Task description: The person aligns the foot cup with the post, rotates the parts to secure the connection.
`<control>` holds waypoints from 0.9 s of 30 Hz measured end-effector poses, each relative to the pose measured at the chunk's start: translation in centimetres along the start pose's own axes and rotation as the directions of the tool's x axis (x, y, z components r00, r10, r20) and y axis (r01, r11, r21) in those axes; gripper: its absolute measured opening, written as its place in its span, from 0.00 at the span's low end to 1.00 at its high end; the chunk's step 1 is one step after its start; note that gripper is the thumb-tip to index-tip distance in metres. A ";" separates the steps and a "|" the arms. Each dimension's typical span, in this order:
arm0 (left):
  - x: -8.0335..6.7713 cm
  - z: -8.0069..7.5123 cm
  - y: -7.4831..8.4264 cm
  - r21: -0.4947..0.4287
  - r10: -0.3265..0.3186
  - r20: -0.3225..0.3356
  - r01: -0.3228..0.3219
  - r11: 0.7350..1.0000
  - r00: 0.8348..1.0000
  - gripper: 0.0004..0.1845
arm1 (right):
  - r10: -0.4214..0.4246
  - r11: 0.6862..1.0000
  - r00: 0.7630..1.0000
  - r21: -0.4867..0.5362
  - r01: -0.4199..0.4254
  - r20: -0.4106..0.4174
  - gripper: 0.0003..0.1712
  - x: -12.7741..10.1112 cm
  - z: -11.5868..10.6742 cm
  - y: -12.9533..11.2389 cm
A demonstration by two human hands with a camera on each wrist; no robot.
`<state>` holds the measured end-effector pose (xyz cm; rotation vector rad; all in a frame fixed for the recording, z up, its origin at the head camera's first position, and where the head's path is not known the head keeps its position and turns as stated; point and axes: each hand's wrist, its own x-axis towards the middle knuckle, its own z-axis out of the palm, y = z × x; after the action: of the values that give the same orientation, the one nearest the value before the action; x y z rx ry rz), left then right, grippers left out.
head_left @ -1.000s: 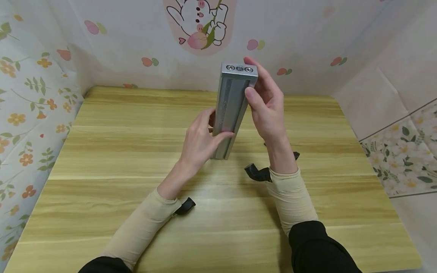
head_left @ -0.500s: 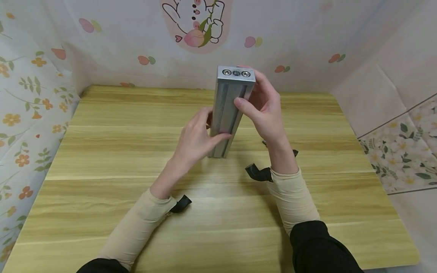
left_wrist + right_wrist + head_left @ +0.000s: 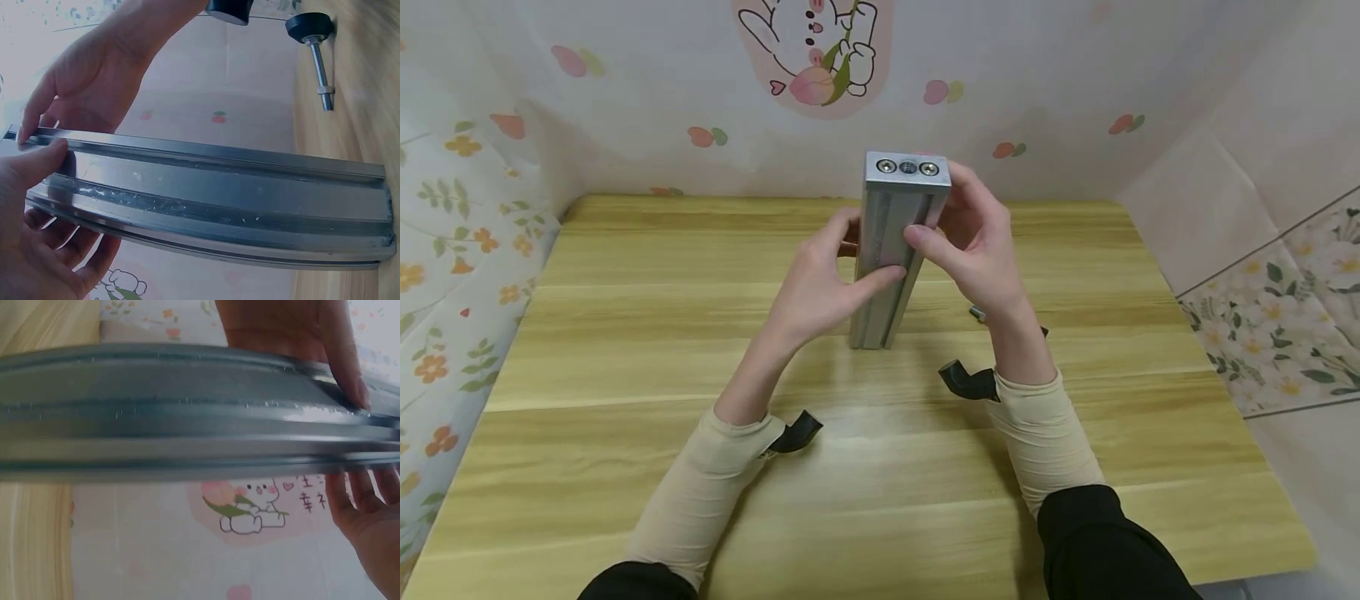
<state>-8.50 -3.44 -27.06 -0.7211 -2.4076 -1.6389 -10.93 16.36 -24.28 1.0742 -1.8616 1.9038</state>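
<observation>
A long aluminium profile (image 3: 889, 218) stands upright on the wooden table (image 3: 625, 333), its top end cap showing three holes. My left hand (image 3: 816, 292) grips its middle from the left, thumb across the front face. My right hand (image 3: 981, 250) grips the upper part from the right, thumb on the front and fingers behind. In the left wrist view the profile (image 3: 219, 194) fills the frame, with the left hand (image 3: 37, 250) on one end and the right hand (image 3: 94, 81) beyond it. The right wrist view shows the profile (image 3: 187, 412) very close, with the right hand (image 3: 369, 525) under it.
A levelling foot (image 3: 310, 28), a black pad on a threaded stud, lies on the table behind my right wrist, and its tip (image 3: 976, 313) shows in the head view. Patterned sheets wall in the table on three sides. Black straps (image 3: 966, 382) hang at both wrists.
My left hand has slid up the profile. My right thumb has moved lower and further across the front face. The profile stays upright on the same spot.
</observation>
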 end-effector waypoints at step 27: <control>0.5 0.0 0.1 0.027 -0.023 0.001 0.023 0.999 1.000 0.28 | 0.683 0.532 0.711 -0.780 -0.328 0.166 0.35 -6.2 -12.1 -0.1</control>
<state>-8.87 -3.31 -26.81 -0.6929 -2.4430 -1.6118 -10.43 29.66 -27.05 0.7431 -3.1208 0.8826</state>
